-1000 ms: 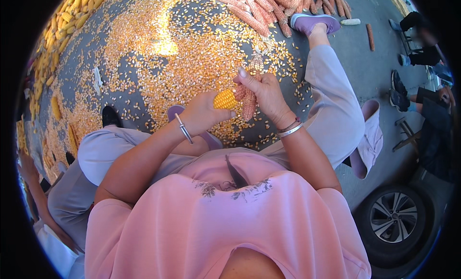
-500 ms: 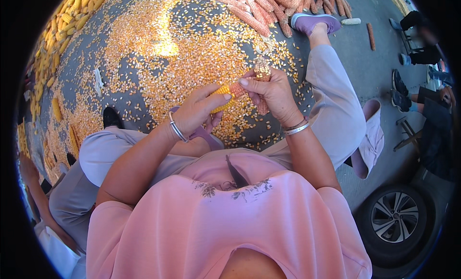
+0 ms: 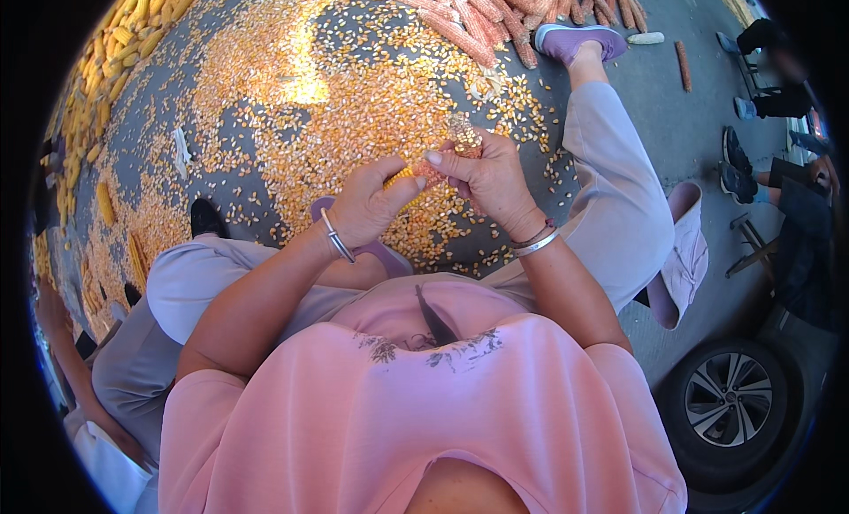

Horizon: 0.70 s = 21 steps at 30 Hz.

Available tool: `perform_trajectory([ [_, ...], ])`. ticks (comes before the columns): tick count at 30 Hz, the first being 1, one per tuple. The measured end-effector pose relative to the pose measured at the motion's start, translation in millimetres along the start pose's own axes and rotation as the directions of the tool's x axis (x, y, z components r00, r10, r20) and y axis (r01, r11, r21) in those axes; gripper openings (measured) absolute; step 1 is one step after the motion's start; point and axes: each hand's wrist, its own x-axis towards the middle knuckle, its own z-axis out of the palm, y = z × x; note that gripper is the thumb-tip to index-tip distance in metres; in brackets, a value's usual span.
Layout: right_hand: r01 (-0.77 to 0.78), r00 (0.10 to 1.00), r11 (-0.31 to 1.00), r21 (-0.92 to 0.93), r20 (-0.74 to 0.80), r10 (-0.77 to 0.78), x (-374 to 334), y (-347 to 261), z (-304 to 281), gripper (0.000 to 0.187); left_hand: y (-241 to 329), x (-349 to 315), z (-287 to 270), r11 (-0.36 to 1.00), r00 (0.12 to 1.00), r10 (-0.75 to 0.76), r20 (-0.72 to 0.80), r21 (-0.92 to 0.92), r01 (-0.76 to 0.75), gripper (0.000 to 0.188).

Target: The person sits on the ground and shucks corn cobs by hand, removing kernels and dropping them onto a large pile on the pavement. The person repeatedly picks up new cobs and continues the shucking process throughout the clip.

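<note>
The person's left hand (image 3: 364,205) is closed around a corn ear (image 3: 405,175), with thumb and fingers wrapped about it; yellow kernels show beside the thumb, and the end toward the right is stripped to a reddish core. The right hand (image 3: 500,182) is curled around a bare cob (image 3: 466,144), its thumb pressed toward the stripped end of the ear. The two hands meet in front of the person, above the floor (image 3: 632,98); the fingers hide whether the cob and the ear touch.

Loose kernels (image 3: 345,116) spread over the floor beneath and beyond the hands, thinning toward the right. Far left lies a heap of yellow ears (image 3: 115,50). Far right of the hands is a pile of reddish cobs (image 3: 500,19), just beside a purple shoe (image 3: 579,44) on the person's right foot. Right of that shoe lie a whitish cob (image 3: 646,38) and a single reddish cob (image 3: 683,68). A car wheel (image 3: 728,399) stands near right.
</note>
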Motion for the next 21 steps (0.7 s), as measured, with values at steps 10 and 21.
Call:
perform_trajectory([
  [10,0.072,0.997,0.997,0.023,-0.002,-0.072,-2.0,3.3,4.8,0.023,6.6,-4.8,-1.5,0.792,0.891,-0.419,0.173,-0.41,0.452,0.036],
  [21,-0.13,0.991,0.991,-0.03,-0.009,0.13,5.9,11.7,4.1,0.025,-17.2,-0.8,14.3,0.998,0.996,0.062,-0.062,0.008,-0.061,0.028],
])
